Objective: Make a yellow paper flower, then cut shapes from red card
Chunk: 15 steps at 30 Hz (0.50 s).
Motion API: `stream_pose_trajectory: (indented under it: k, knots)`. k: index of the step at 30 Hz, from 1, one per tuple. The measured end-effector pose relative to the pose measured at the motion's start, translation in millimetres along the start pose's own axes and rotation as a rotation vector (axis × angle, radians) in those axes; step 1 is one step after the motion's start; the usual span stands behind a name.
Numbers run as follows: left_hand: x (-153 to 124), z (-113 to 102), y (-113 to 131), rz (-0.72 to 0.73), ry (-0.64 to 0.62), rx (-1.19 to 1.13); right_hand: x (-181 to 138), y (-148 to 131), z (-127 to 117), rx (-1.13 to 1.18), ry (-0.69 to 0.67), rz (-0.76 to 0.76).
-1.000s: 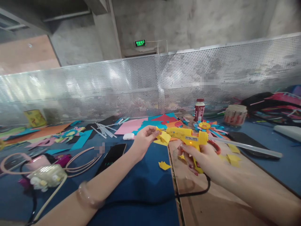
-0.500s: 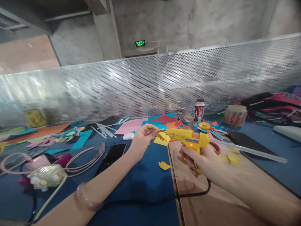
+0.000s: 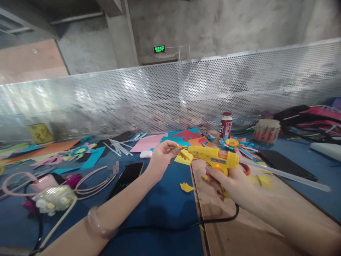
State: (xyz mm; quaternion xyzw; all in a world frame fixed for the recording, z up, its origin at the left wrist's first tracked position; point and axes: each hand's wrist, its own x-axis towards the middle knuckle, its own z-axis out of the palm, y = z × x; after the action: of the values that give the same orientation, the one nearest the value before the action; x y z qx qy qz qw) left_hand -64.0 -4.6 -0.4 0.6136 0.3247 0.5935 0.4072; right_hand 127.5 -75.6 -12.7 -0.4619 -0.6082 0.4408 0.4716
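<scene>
My right hand (image 3: 226, 179) is wrapped round the handle of a yellow hot glue gun (image 3: 213, 157), its small orange light lit. A long clear glue stick (image 3: 290, 173) juts from the gun's rear. My left hand (image 3: 163, 156) pinches a small piece of yellow paper (image 3: 180, 146) between thumb and fingertips. The gun's nozzle points left, right at that paper; whether they touch I cannot make out. Behind and below lies a yellow paper sheet (image 3: 183, 158) with jagged cut pieces on it. Nearer to me, another yellow paper scrap (image 3: 187, 187) rests on the blue surface.
The gun's black cord (image 3: 165, 228) crosses the table in front. A phone (image 3: 128, 179) and a power adapter (image 3: 54, 200) with cables lie left. Glue sticks (image 3: 118, 146) and coloured paper lie behind. A bottle (image 3: 226, 125), paper flower (image 3: 232, 143), jar (image 3: 266, 130) and dark phone-like slab (image 3: 289, 165) stand or lie right.
The glue gun has shifted very slightly right, and the rear end of its glue stick has dropped a little. My left hand stays in nearly the same place with the yellow paper.
</scene>
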Motion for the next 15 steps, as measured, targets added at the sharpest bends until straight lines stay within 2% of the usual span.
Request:
stream_pose_trajectory:
  k: [10, 15]
  knots:
    - [-0.6, 0.9, 2.6, 0.007, 0.008, 0.016, 2.3, 4.0, -0.3, -0.033, 0.033, -0.038]
    - [-1.9, 2.3, 4.1, 0.018, 0.025, 0.037, 0.9, 3.0, -0.6, -0.129, 0.037, -0.075]
